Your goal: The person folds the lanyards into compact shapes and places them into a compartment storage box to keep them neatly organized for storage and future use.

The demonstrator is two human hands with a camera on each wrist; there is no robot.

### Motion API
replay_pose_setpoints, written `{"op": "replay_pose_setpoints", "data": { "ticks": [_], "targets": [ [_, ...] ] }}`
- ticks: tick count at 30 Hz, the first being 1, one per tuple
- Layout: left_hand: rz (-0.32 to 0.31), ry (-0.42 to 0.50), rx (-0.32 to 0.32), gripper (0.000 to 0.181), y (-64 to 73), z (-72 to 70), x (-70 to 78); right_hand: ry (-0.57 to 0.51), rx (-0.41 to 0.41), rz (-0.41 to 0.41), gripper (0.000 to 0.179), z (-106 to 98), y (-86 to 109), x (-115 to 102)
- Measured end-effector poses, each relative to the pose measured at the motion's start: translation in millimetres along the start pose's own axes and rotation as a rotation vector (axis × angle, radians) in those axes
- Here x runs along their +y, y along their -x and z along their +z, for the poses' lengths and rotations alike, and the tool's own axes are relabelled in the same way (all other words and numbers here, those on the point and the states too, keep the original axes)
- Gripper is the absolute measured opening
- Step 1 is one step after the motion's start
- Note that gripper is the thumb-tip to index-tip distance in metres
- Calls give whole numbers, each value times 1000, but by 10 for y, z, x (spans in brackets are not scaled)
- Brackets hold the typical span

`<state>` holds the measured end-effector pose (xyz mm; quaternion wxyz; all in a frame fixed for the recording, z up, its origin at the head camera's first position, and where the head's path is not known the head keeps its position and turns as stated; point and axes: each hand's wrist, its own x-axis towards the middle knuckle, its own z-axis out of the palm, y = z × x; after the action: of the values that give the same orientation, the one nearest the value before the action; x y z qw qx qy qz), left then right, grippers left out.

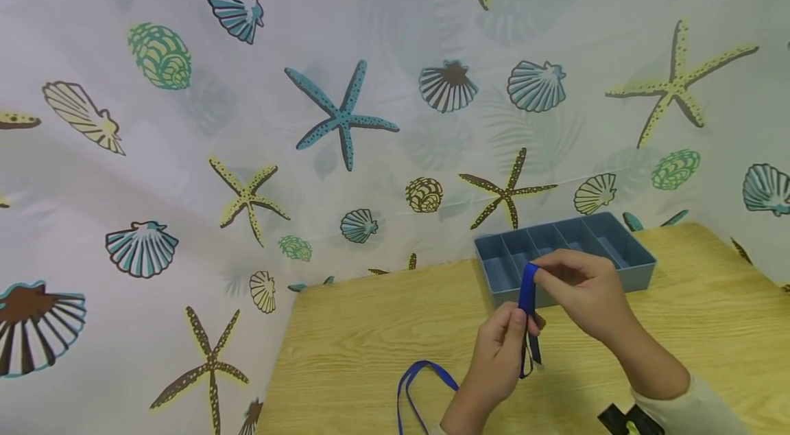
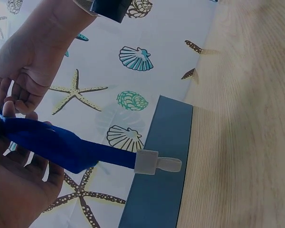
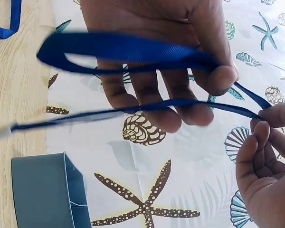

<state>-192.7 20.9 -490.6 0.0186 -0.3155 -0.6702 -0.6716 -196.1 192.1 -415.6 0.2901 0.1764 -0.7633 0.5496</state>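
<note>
A blue lanyard [image 1: 527,292] hangs between both hands, folded over at its top. My right hand [image 1: 586,291] pinches that upper fold between thumb and fingertips. Lower and to the left, my left hand [image 1: 501,347] holds the strap with its thumb against the fingers. In the left wrist view, a pale clip [image 2: 146,162] ends the strap's hanging part, clear of the fingers. From the right wrist, the wide blue band [image 3: 118,47] makes a loop beside the left hand's thumb. Another length of the lanyard [image 1: 426,365] curves near the left wrist.
A blue-grey tray [image 1: 638,277] with several compartments stands at the back of the wooden table [image 1: 370,325], just behind the hands. A white cloth [image 1: 382,30] printed with shells and starfish hangs behind and to both sides.
</note>
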Motion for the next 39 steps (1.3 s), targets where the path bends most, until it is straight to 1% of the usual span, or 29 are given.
{"op": "replay_pose_setpoints", "data": {
  "ticks": [2,6,8,11,13,15,17,20,23,28,30,35,38,39],
  "targets": [
    [28,-28,5,38,3,3,-9,1,1,4,17,-2,-11,3],
    [54,-64,14,39,14,7,-15,5,1,16,15,-10,-30,28],
    [77,-82,24,38,17,10,-25,13,4,24,14,-15,-43,55],
    [48,-79,41,39,34,27,-12,16,12,40,12,-28,-69,109],
    [17,-71,49,41,42,39,-8,15,16,51,11,-38,-88,140],
    [-28,-59,51,42,52,50,2,19,18,64,11,-49,-102,167],
    [-44,-59,49,43,57,53,3,34,18,75,10,-53,-107,189],
    [-67,-51,31,45,62,50,20,57,19,91,9,-54,-108,220],
    [-80,-38,-4,47,66,40,48,72,18,99,9,-50,-106,248],
    [-71,-13,-69,44,90,14,63,85,25,115,9,-46,-112,282],
    [-78,3,-87,41,106,9,66,87,32,125,9,-46,-118,290],
    [-89,19,-107,30,139,8,82,97,33,136,10,-46,-125,307],
    [-75,17,-108,28,144,7,86,100,33,132,10,-50,-128,314],
    [-61,14,-109,28,144,6,85,98,35,130,10,-52,-131,316]
  ]
}}
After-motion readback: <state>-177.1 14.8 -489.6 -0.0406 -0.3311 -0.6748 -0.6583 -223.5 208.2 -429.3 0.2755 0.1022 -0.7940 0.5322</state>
